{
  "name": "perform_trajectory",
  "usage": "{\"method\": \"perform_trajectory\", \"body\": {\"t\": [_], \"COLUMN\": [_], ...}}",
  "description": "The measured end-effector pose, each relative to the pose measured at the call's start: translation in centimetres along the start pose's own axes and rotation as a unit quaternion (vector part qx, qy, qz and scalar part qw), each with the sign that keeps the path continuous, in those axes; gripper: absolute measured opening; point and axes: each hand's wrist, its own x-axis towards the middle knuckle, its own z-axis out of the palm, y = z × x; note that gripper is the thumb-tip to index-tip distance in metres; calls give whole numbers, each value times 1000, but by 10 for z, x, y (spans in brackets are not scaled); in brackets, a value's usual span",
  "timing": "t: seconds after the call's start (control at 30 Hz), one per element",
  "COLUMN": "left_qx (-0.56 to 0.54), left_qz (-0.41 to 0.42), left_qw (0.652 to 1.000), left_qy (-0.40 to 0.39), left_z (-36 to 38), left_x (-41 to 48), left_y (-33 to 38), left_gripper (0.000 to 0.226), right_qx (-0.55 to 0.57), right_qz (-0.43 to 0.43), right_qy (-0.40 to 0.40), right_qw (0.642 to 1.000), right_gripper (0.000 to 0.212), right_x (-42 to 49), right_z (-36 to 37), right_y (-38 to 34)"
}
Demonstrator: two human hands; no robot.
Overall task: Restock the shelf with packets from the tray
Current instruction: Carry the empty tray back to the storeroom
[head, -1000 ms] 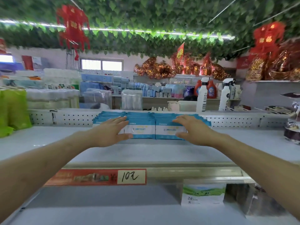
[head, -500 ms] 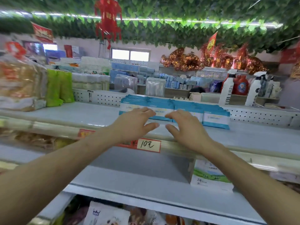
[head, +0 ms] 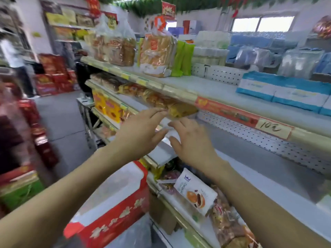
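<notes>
Blue and white packets (head: 284,91) lie in a row on the top shelf (head: 206,86) at the right, above a "10" price label (head: 273,129). My left hand (head: 141,129) and my right hand (head: 191,140) hover in mid-air in front of the middle shelf, fingers spread and straight, holding nothing. Both hands are well left of and below the packets. A red box with a white top (head: 114,199) sits below my left forearm. No tray can be made out for certain.
Bagged bread (head: 157,52) and green packs (head: 182,58) stand on the top shelf to the left. Snack bags (head: 197,192) fill the lower shelf. Red gift boxes (head: 52,76) are stacked down the aisle, where a person (head: 14,58) stands.
Both hands have come off the blue packets and drawn back and down to the left. My view has swung left, so the packets now sit at the far right.
</notes>
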Motion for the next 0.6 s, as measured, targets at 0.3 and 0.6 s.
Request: {"method": "perform_trajectory", "body": {"t": [0.3, 0.6], "left_qx": [55, 20], "left_qz": [-246, -412], "left_qw": [968, 908], "left_qy": [-12, -78], "left_z": [42, 135], "left_x": [-148, -223], "left_y": [-149, -226], "left_gripper": [47, 48], "right_qx": [94, 200], "right_qz": [-65, -9], "right_qy": [-134, -280], "right_qw": [984, 939], "right_gripper": [35, 50], "right_x": [43, 56], "right_z": [146, 286], "right_y": [-59, -81]}}
